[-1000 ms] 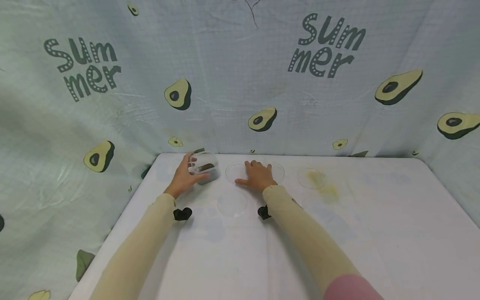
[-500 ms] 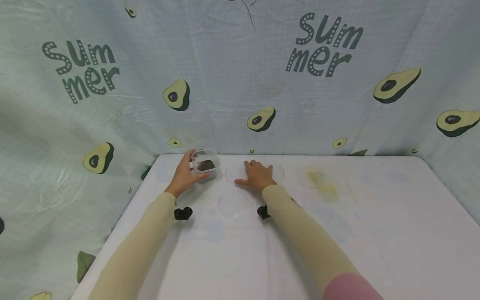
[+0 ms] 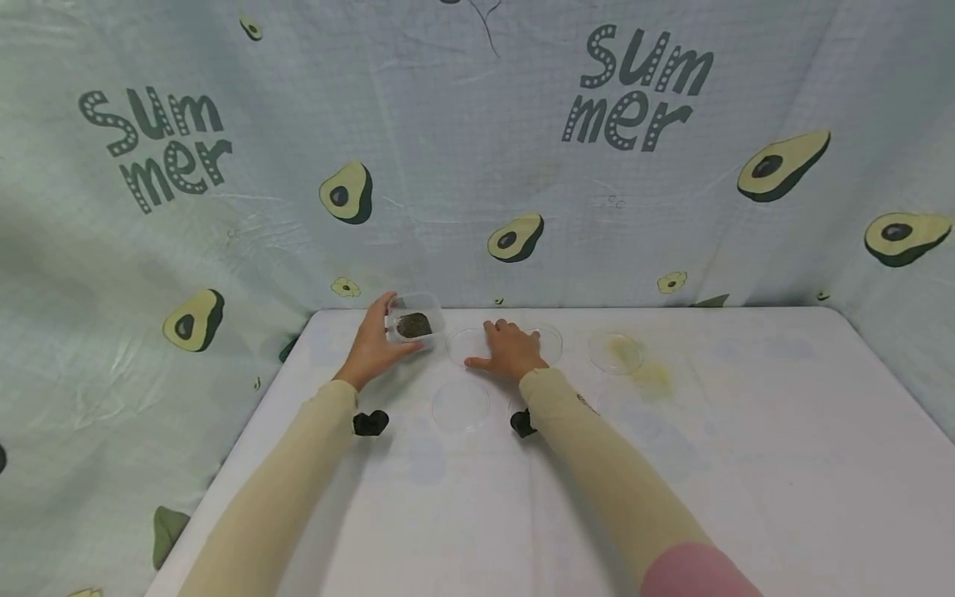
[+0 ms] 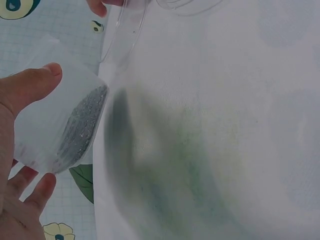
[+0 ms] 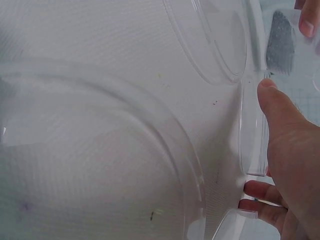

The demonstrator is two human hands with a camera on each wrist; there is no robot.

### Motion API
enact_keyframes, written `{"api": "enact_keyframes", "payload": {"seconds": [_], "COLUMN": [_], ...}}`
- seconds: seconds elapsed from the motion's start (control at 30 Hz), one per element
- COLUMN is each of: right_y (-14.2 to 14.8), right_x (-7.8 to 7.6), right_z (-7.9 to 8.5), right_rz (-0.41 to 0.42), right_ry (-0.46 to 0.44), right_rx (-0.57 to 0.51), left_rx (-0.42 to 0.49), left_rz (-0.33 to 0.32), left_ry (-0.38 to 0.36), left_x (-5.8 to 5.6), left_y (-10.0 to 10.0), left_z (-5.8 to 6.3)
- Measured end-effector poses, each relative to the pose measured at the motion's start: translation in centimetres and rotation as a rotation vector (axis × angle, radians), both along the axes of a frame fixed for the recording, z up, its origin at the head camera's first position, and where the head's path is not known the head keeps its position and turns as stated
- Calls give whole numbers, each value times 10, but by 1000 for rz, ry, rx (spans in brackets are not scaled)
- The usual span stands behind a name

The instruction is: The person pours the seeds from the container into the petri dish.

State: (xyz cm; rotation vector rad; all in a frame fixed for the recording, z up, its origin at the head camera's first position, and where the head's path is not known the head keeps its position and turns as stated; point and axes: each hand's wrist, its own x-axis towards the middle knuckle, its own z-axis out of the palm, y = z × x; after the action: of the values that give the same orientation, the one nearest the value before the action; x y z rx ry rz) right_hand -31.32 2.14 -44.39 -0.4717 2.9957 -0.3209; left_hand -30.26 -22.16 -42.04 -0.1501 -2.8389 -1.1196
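Head view: clear dishes (image 3: pixel 550 342) partly behind right hand (image 3: pixel 511 352)

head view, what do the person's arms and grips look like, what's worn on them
Long beige sleeves reach both wrists: left sleeve and right sleeve. A pink section shows farther up the right one, with a small dark marking near its cuff. A black piece juts from each wrist. The left grip and right grip are ungloved.
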Motion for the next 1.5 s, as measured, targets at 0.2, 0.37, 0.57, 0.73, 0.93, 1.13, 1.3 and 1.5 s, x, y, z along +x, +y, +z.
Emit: {"api": "enact_keyframes", "payload": {"seconds": [0.2,0.37,0.57,0.73,0.93,1.13,1.3,1.5], "right_y": [0,0,0,0,1,1,0,1], "right_x": [1,0,-1,-2,0,1,1,1], "right_z": [1,1,-2,-2,1,1,0,0], "right_rz": [9,12,9,8,8,6,1,4], "right_ry": [19,18,20,15,9,7,6,7], "right_rx": [25,15,-5,4,5,8,10,14], "left_rx": [-41,-69,-107,-156,-192,-234,-268,-306], "left_rz": [9,-1,-18,-31,-65,-94,-100,-119], "left_ry": [24,59,74,82,136,188,229,282], "left_x": [-1,-2,-4,-5,-4,-4,-7,-8], "left_y": [5,9,13,16,19,21,22,25], "left_z": [2,4,6,5,5,3,0,-1]}}
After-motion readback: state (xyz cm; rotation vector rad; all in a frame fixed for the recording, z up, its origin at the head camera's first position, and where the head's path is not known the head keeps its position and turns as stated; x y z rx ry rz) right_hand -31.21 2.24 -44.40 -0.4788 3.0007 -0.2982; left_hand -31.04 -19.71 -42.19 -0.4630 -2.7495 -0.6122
